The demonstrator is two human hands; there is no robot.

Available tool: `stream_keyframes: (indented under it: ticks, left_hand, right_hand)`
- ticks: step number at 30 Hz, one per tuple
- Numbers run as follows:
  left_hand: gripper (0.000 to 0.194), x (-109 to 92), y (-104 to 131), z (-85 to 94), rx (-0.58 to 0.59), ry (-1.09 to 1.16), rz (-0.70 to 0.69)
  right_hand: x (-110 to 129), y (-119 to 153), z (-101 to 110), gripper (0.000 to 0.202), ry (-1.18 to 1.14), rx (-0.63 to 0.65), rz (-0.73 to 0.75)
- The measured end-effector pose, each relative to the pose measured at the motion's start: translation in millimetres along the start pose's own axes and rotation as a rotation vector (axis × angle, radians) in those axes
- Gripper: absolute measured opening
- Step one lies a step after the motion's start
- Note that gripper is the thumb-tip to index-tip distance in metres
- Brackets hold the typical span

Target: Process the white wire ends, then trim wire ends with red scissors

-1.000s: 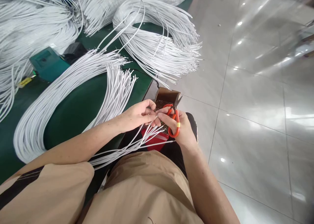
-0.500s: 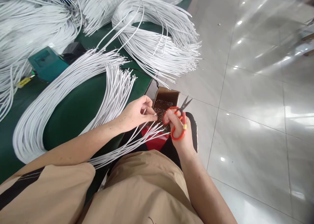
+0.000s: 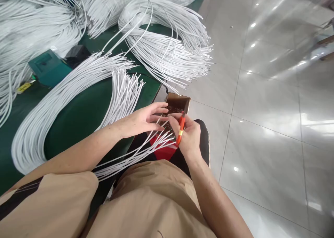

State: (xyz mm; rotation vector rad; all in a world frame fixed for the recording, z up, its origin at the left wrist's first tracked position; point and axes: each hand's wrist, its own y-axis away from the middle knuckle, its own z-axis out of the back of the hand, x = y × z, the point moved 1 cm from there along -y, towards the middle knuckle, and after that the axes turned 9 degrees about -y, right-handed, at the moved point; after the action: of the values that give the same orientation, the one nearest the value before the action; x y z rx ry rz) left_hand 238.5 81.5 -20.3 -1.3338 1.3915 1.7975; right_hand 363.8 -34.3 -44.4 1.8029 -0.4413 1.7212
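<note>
While red-handled scissors (image 3: 180, 131) are held in right hand (image 3: 190, 133), left hand's (image 3: 147, 120) fingers are spread beside white wires (image 3: 142, 156), near box (image 3: 180, 101); ends apparently being separated, single-end pinch called for.

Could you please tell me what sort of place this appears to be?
It looks like a cable workshop, judging by the thick bundles of white cables on the green worktable and the orange-handled scissors in the person's right hand.
</note>
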Motion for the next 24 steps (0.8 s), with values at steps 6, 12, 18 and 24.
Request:
stream_keyframes:
  ticks: [6, 12, 18, 24]
  left_hand:
    - [0.068, 5.2, -0.7, -1.5, 0.015, -0.054, -0.005]
    - [0.057, 0.3, -0.4, 3.4, -0.027, -0.205, 0.083]
    - [0.058, -3.2, 0.3, 1.8, -0.127, -0.311, 0.046]
    - [0.053, -1.6, 1.7, -3.4, -0.202, -0.409, -0.026]
  right_hand:
    - [1.3, -1.1, -9.7, 0.018, -0.085, 0.160, -0.125]
    - [-4.6, -1.9, -7.1, 0.031, -0.532, 0.224, -0.261]
    - [-10.8, 3.4, 4.3, 0.024, -0.047, 0.164, -0.157]
    - [-15.7, 8.3, 3.8, 0.027, 0.437, 0.235, 0.022]
